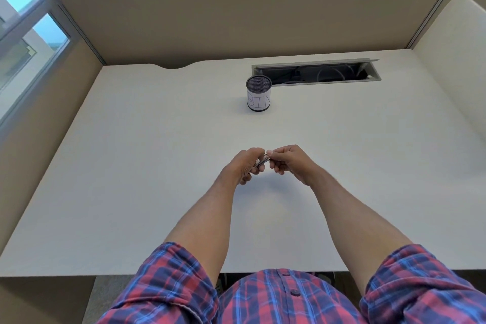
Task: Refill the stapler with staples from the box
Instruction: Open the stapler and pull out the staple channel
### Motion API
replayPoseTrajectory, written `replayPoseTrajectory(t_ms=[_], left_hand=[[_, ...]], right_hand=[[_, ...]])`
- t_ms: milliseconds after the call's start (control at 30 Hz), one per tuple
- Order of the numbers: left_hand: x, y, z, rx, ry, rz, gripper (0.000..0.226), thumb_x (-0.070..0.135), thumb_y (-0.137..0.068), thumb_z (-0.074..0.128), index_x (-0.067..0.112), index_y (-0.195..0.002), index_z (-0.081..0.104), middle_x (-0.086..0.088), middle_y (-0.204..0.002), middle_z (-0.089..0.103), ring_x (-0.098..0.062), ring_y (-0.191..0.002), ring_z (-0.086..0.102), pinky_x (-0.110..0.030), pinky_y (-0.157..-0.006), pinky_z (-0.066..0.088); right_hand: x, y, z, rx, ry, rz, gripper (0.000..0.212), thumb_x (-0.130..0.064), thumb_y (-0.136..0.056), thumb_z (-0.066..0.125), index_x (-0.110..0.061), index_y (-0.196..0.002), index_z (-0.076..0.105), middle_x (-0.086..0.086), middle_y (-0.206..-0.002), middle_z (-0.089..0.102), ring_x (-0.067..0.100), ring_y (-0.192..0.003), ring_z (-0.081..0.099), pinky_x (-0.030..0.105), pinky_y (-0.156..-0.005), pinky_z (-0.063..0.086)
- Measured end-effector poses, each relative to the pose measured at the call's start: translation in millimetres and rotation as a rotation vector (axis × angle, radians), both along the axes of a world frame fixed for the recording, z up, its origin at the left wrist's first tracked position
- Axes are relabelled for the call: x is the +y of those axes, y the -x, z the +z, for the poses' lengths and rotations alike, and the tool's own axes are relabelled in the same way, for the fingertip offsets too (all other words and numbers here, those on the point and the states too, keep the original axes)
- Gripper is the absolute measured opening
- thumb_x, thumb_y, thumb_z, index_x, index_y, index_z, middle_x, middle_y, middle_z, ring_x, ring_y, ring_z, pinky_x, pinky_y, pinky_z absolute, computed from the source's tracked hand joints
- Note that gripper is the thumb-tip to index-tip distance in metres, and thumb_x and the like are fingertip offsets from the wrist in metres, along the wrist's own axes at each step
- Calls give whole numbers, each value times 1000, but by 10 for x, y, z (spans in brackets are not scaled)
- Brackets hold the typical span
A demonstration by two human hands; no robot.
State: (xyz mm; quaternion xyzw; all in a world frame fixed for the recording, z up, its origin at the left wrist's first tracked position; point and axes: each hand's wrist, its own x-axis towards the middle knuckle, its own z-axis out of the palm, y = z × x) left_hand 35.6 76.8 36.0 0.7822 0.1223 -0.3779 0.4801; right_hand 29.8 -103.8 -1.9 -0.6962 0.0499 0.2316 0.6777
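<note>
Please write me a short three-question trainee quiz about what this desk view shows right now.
1. True or false: both hands hold the small metal object above the desk.
2. What word is written on the mesh cup?
3. The cup stands: A) beside the left hand, B) beyond the hands, near the cable tray opening, C) by the right hand.

Key: 1 true; 2 BIN; 3 B.

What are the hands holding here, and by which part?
Both the left hand and right hand grip a small metallic object, one at each end; what it is cannot be told.
</note>
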Motion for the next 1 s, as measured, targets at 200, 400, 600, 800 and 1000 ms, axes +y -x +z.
replayPoseTrajectory(t_ms=[200, 400, 600, 800, 1000], left_hand=[[-38, 3, 36, -53, -3, 14, 25, 26, -72, 44, 14, -66, 64, 2, -57, 41, -16, -45, 25, -23, -51, 20], [-53, 14, 51, -75, 14, 17, 30, 24, -77, 45, 10, -73, 71, 2, -57, 42, -16, -47, 25, -23, -50, 20], [-75, 17, 61, -72, 71, 48, 34, 24, -59, 48, 7, -71, 75, 0, -56, 44, -14, -42, 24, -21, -47, 20], [-101, 21, 45, -77, 67, 79, 32, 22, -62, 47, 6, -72, 73, 0, -56, 46, -13, -38, 27, -21, -46, 20], [-87, 6, 11, -157, -34, -64, 22, 27, -79, 52, 9, -74, 65, -2, -64, 43, -16, -48, 34, -21, -48, 24]], right_hand=[[-24, 6, 35, -32, -3, -12, 36, -22, -100, 66, 13, -91, 70, 8, -69, 66, 16, -56, 54, 24, -52, 41], [-28, 34, 58, -62, -10, -20, 28, -21, -101, 64, -2, -83, 73, 8, -69, 65, 15, -57, 53, 24, -53, 41], [-23, 51, 52, -95, -5, -38, 27, -19, -101, 63, -5, -81, 75, 6, -69, 64, 14, -57, 52, 23, -53, 41], [6, 42, 50, -129, 31, -54, 28, -17, -101, 63, -6, -78, 76, 6, -67, 63, 14, -56, 52, 24, -52, 41], [-44, 46, -31, -63, -15, -56, 22, -17, -100, 67, -3, -89, 79, 6, -70, 67, 13, -57, 57, 23, -56, 47]])
